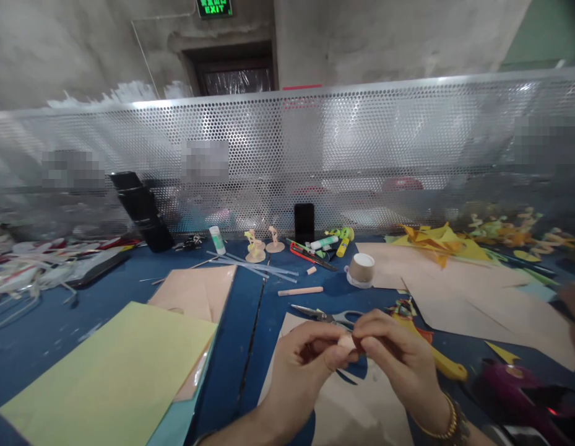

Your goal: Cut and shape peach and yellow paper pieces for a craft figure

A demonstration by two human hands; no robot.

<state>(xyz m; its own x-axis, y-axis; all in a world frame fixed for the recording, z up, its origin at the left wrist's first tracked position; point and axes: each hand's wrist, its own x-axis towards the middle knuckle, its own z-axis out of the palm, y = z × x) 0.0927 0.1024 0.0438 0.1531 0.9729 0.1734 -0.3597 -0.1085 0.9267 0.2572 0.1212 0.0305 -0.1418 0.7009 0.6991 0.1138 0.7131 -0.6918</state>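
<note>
My left hand (301, 362) and my right hand (398, 356) meet low in the middle of the view. Between their fingertips they pinch a small pale-pink piece of paper (346, 342), partly covered by the fingers. Beneath the hands lies a pale-pink sheet (356, 418) with a cut-out through which the blue table shows. Just beyond the fingers rest scissors (315, 313), their handles partly behind my right hand. Farther off lie a pink paper roll (300, 291) and a shorter pink roll (312, 271). A yellow-handled tool (447, 364) is right of my right hand.
Yellow paper (115, 371) tops a stack at left. Pink sheets (491, 310) spread at right. Clear sticks (254, 265), a glue stick (217, 240), small paper figures (255, 246), a phone (304, 222) and a black bottle (143, 214) stand or lie before a perforated metal screen (250, 142).
</note>
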